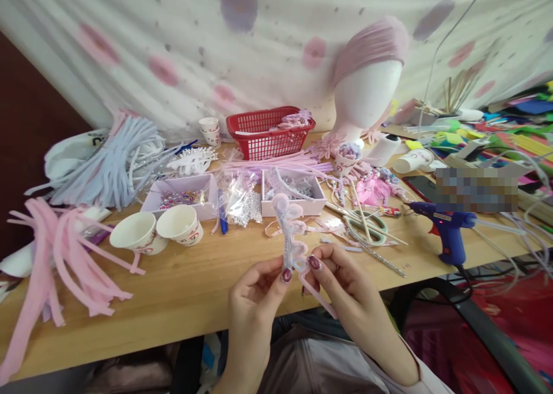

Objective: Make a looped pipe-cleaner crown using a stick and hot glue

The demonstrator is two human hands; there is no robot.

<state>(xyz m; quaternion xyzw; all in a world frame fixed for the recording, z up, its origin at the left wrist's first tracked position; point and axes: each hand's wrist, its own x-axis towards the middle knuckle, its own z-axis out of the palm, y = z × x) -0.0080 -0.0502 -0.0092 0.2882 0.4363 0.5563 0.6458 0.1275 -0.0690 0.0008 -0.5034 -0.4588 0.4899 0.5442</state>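
Between my two hands, above the table's front edge, stands a looped pipe cleaner piece [284, 230], with a pale blue-grey spine on its left and pink scallops along its right. My left hand [256, 302] pinches the spine's lower end between thumb and fingers. With thumb and fingers closed, my right hand [352, 293] grips the pink pipe cleaner [317, 295] at the piece's base; its loose tail slants down to the right. My fingers partly hide where the strands meet.
Two paper cups [180, 224] and pink pipe cleaners [38, 250] lie left. Behind are bead boxes [184, 192], a red basket [268, 143] and a foam head [367, 94]. Scissors [367, 230] lie ahead to the right, beside a blue glue gun [449, 230] with trailing cord.
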